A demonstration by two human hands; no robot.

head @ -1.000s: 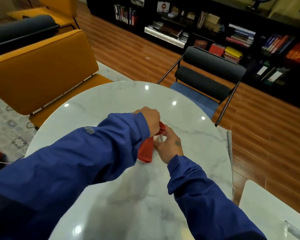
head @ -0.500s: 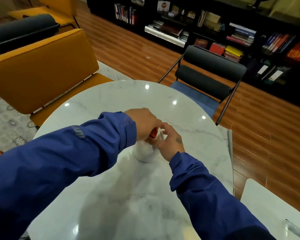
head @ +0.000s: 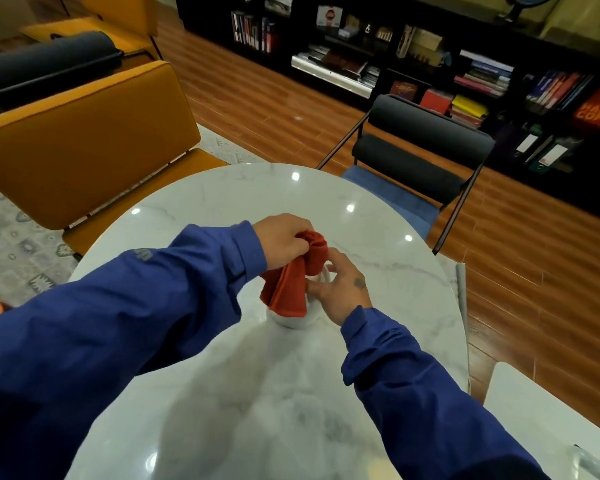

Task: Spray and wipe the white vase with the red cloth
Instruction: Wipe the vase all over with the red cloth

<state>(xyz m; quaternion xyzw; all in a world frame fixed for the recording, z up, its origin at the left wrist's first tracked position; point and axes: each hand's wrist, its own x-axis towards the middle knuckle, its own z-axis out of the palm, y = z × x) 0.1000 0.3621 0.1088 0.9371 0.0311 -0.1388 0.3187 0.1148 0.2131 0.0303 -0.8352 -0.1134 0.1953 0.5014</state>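
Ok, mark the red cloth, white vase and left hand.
red cloth (head: 287, 289), head view, hanging fold
white vase (head: 293, 321), head view, bare lower body
left hand (head: 280, 241), head view, back of hand

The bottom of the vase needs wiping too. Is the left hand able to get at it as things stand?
Probably yes. The left hand grips the red cloth draped over the white vase, whose lower part shows bare below the cloth; the right hand holds the vase's right side.
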